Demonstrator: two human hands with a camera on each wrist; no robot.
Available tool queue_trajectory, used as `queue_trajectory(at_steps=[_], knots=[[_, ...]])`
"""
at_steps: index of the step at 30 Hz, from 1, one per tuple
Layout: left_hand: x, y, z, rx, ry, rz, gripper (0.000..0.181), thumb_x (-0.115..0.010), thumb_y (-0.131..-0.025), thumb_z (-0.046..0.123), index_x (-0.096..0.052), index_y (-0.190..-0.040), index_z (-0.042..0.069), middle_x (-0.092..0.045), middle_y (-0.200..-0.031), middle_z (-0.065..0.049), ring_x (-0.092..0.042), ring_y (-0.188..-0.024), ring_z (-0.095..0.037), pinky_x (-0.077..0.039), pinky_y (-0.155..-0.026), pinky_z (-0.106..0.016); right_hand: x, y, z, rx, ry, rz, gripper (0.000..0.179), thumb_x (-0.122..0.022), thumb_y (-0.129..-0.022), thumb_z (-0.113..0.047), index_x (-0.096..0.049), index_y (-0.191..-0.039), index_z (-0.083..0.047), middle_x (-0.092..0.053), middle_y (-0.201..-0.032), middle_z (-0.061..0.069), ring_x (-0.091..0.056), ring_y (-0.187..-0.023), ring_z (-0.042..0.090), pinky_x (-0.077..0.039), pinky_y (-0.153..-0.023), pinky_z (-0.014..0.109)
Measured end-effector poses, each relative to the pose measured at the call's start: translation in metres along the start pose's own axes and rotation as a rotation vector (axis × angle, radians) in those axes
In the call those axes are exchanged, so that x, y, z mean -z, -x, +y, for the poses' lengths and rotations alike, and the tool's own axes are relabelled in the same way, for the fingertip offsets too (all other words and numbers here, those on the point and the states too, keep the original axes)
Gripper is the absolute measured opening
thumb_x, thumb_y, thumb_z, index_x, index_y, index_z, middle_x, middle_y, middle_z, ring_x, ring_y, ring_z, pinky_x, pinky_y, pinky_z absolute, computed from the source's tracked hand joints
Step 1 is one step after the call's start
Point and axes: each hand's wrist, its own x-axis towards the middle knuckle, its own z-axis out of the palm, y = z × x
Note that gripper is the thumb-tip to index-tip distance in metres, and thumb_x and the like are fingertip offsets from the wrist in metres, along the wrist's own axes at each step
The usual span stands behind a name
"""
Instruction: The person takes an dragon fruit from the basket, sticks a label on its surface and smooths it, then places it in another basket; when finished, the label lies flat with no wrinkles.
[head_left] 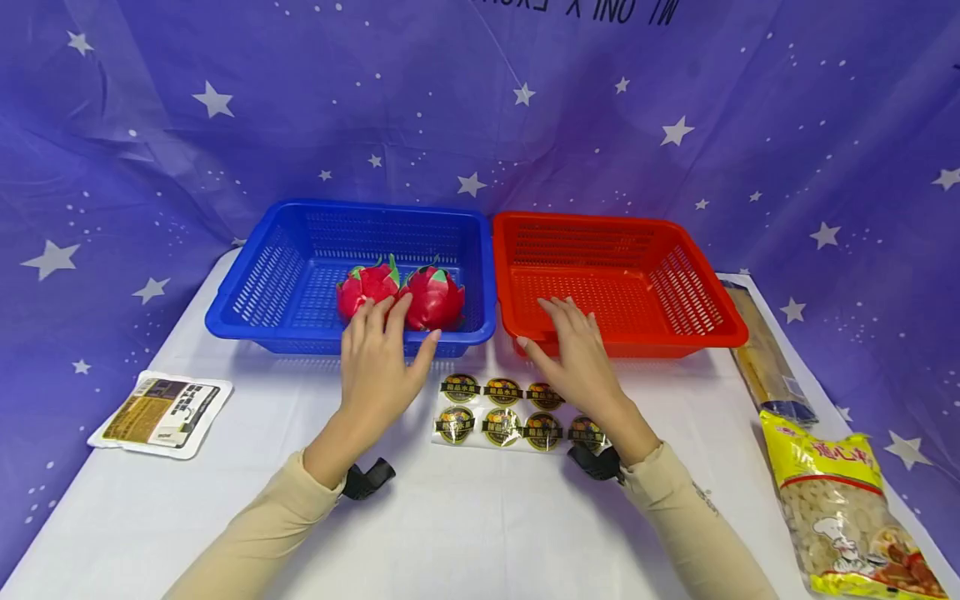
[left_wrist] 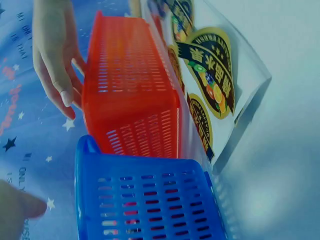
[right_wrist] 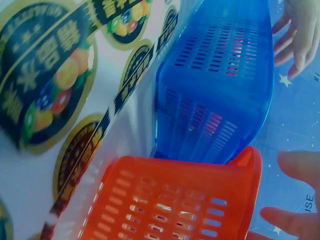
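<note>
Two red dragon fruits with green tips, one on the left and one on the right, lie in the blue basket. My left hand hovers at that basket's front rim, fingers extended toward the fruits and thumb spread. Over the front rim of the red basket is my right hand, fingers relaxed and holding nothing. Below the hands lies a sheet of round black-and-gold fruit stickers, its right part covered by my right hand and wrist. The left wrist view shows these stickers close up.
At the left of the white table sits a flat sealed food pack. On the right lie a yellow bag of pasta and a long brown packet behind it. A purple star-patterned cloth hangs behind the baskets.
</note>
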Motion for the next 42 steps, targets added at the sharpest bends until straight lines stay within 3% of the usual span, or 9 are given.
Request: queue_trajectory(at_steps=[4,9,12,16,21,24,27,36,42], knots=[[0.008,0.004,-0.010,0.069,0.164,0.192,0.051,-0.057,-0.084,0.036,-0.049,-0.124,0.006,-0.052,-0.108,-0.016,-0.042,-0.100,-0.032,-0.032,-0.085,-0.042,-0.002,-0.003,-0.006,0.030,-0.126,0.101,0.052,-0.056,-0.087,-0.039,-0.047,-0.128,-0.009,-0.048,-0.132,0.009,-0.037,-0.128,0.027,-0.020,-0.109,0.050],[0.011,0.010,-0.028,0.255,0.307,0.326,0.059,-0.061,-0.083,0.036,-0.039,-0.128,0.007,-0.042,-0.097,-0.015,-0.041,-0.084,-0.024,-0.031,-0.068,-0.032,-0.008,-0.008,-0.015,0.032,-0.281,0.210,0.037,-0.059,-0.086,-0.030,-0.057,-0.116,-0.008,-0.059,-0.117,0.008,-0.051,-0.114,0.023,-0.038,-0.096,0.042],[0.010,0.014,-0.039,0.389,0.360,0.360,0.068,-0.062,-0.081,0.042,-0.031,-0.132,0.011,-0.035,-0.099,-0.014,-0.038,-0.080,-0.020,-0.029,-0.062,-0.030,-0.013,-0.012,-0.022,0.023,-0.366,0.260,0.030,-0.060,-0.085,-0.025,-0.061,-0.109,-0.007,-0.064,-0.108,0.009,-0.057,-0.103,0.021,-0.045,-0.085,0.038],[0.007,0.019,-0.052,0.519,0.361,0.371,0.080,-0.064,-0.077,0.049,-0.024,-0.136,0.013,-0.028,-0.108,-0.016,-0.034,-0.092,-0.025,-0.030,-0.073,-0.036,-0.019,-0.019,-0.032,-0.016,-0.486,0.282,0.022,-0.061,-0.085,-0.020,-0.063,-0.102,-0.006,-0.067,-0.099,0.008,-0.061,-0.085,0.017,-0.049,-0.067,0.030],[0.003,0.023,-0.061,0.600,0.369,0.327,0.088,-0.065,-0.074,0.053,-0.021,-0.140,0.013,-0.015,-0.125,-0.019,-0.017,-0.119,-0.031,-0.024,-0.097,-0.044,-0.027,-0.028,-0.045,-0.048,-0.612,0.265,0.019,-0.060,-0.086,-0.017,-0.063,-0.100,-0.005,-0.068,-0.094,0.008,-0.060,-0.082,0.017,-0.049,-0.072,0.034],[0.000,0.024,-0.064,0.628,0.418,0.281,0.092,-0.064,-0.075,0.054,-0.013,-0.143,0.019,0.005,-0.143,-0.019,0.000,-0.136,-0.031,-0.018,-0.107,-0.050,-0.031,-0.034,-0.052,-0.061,-0.660,0.243,0.018,-0.060,-0.086,-0.018,-0.063,-0.099,-0.007,-0.068,-0.093,0.008,-0.061,-0.084,0.017,-0.048,-0.076,0.033],[-0.002,0.024,-0.066,0.625,0.465,0.258,0.094,-0.063,-0.076,0.053,-0.005,-0.145,0.026,0.020,-0.148,-0.017,0.010,-0.139,-0.027,-0.016,-0.109,-0.054,-0.035,-0.040,-0.059,-0.076,-0.687,0.223,0.018,-0.060,-0.086,-0.020,-0.064,-0.099,-0.008,-0.068,-0.094,0.007,-0.061,-0.083,0.016,-0.047,-0.073,0.030],[-0.012,0.023,-0.071,0.539,0.476,0.370,0.088,-0.065,-0.078,0.043,-0.010,-0.145,0.025,0.007,-0.150,-0.018,0.005,-0.141,-0.020,-0.016,-0.112,-0.044,-0.047,-0.067,-0.083,-0.108,-0.754,0.099,0.031,-0.057,-0.088,-0.018,-0.057,-0.116,-0.004,-0.062,-0.115,0.015,-0.059,-0.106,0.022,-0.045,-0.094,0.032],[-0.015,0.024,-0.073,0.526,0.462,0.385,0.087,-0.065,-0.078,0.043,-0.012,-0.144,0.025,0.005,-0.150,-0.017,0.001,-0.140,-0.020,-0.018,-0.111,-0.044,-0.064,-0.093,-0.084,-0.178,-0.661,0.096,0.041,-0.057,-0.087,-0.026,-0.053,-0.123,-0.008,-0.060,-0.119,0.012,-0.056,-0.113,0.021,-0.043,-0.097,0.032]])
